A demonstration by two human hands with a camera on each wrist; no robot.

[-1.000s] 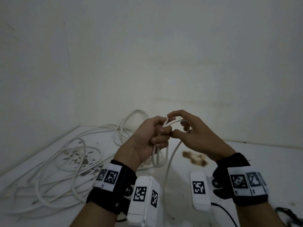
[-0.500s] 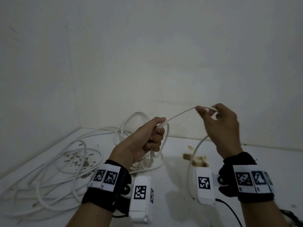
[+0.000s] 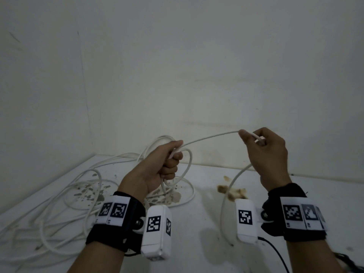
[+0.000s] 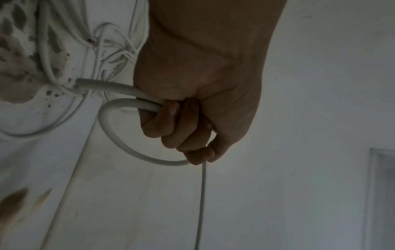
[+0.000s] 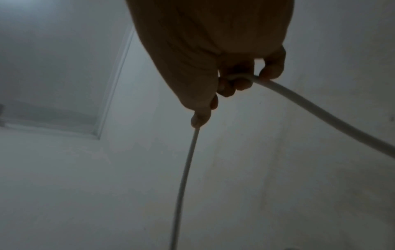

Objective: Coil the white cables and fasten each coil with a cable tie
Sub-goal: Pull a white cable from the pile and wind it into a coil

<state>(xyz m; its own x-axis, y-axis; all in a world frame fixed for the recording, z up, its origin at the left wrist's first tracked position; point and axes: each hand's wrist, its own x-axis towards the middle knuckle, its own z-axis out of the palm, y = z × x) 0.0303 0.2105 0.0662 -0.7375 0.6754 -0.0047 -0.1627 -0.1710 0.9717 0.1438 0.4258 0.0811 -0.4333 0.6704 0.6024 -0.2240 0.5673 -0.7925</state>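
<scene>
- Left hand [image 3: 157, 166] fingers [image 4: 171, 128] curl tightly around a small loop of white cable [image 3: 208, 138].
- Right hand [image 3: 264, 152] fingers pinch the same cable, raised, stretched between both hands.
- More cable [image 3: 59, 194] lies tangled on the stained counter [image 3: 315, 194].

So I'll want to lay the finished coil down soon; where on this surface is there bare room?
Free: the strip right of the brown stain, beyond the right hand, toward the wall. Near edge between the wrists is partly free; the white cable drops there. Crowded: the left side, behind and left of the left hand, under loose cables.
</scene>
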